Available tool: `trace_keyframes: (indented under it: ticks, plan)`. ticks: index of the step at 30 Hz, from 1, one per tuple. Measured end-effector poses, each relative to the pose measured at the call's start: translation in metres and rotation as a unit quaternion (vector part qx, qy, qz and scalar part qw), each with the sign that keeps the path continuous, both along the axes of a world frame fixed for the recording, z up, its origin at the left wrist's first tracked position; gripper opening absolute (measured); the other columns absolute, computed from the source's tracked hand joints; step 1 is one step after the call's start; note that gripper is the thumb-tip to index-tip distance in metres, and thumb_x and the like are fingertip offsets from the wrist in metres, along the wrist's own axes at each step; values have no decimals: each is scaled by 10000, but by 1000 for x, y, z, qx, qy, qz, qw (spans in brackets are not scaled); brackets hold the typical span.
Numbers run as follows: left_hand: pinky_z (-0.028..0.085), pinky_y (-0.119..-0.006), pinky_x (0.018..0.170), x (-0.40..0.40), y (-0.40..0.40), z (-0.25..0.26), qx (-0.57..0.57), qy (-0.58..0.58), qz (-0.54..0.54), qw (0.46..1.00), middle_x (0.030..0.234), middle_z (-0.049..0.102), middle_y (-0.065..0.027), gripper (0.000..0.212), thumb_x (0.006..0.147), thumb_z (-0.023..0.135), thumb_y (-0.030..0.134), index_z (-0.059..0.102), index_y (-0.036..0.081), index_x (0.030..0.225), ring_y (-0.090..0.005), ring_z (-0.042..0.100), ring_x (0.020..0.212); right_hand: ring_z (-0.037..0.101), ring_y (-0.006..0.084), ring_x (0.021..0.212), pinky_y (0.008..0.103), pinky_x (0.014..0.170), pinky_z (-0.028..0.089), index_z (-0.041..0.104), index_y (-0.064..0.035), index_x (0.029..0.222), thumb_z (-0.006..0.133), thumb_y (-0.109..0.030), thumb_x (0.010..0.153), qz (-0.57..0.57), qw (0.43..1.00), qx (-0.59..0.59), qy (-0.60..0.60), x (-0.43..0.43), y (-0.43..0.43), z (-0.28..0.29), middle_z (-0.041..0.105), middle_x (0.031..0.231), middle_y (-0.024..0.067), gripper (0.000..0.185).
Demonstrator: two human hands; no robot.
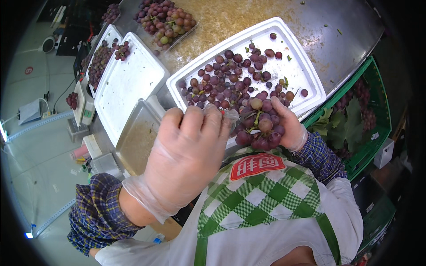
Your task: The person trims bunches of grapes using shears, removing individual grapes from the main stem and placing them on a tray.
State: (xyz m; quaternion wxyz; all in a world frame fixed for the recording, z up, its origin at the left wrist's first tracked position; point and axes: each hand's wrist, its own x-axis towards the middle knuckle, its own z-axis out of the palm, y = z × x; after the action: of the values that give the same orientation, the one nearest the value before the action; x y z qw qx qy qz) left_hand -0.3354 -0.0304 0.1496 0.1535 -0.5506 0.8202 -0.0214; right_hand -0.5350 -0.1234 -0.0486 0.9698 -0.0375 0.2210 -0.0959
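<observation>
My left hand, in a thin clear glove, is closed around small snips; their metal blades reach into a bunch of purple-red grapes. That bunch rests in my gloved right hand, which supports it from the right side, thumb upward. Its green stem faces up among the berries. Both hands are over the near edge of a white foam tray, where many loose grapes and bits of stem lie. The fingertips of my left hand partly hide the snips' handles.
Left of the tray are a white foam lid, a clear plastic container and a scale bearing a small bunch. More grapes sit at the back of the metal table. A green crate with grapes and leaves stands right.
</observation>
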Motion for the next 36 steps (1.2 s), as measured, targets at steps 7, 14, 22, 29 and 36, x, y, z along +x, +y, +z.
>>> trace_keyframes:
  ticks: [7,14,22,29,36]
  plan:
    - [428,-356,803,-8,-6,-6,30,-33,-25,999,1096,612,-73,358,760,668,162,696,51,1099,-219,517,914,604,283,1111,393,829,558,466,-143,1349,365,-563,1036,33,995,-77,55,2,-2,12,571,1269,155,533]
    - [427,-351,788,-11,-5,-3,26,-41,-29,998,1053,620,-67,322,781,634,146,700,49,1081,-215,522,890,655,273,946,314,677,540,454,-150,1347,324,-594,1031,77,991,-110,-18,0,-6,16,622,1168,182,560]
    - [419,-335,786,-17,-9,3,64,-97,-51,992,952,593,-47,308,805,594,181,687,38,1061,-204,523,869,636,273,1072,369,806,563,423,-128,1395,365,-551,1038,65,988,-131,52,2,0,23,580,1251,141,556]
    - [378,-326,696,-20,-15,-7,-6,-94,-89,992,776,541,-37,253,828,560,187,673,29,990,-190,513,780,587,277,1183,414,906,551,395,-114,1429,411,-491,1048,106,986,-94,93,-6,-3,14,500,1350,91,536]
    - [345,-336,631,-30,-18,7,80,-100,-105,986,737,537,-57,217,771,593,159,668,-30,845,-207,498,743,585,277,1178,412,901,545,403,-115,1424,412,-486,1050,93,986,-124,63,-3,-3,23,501,1347,91,527]
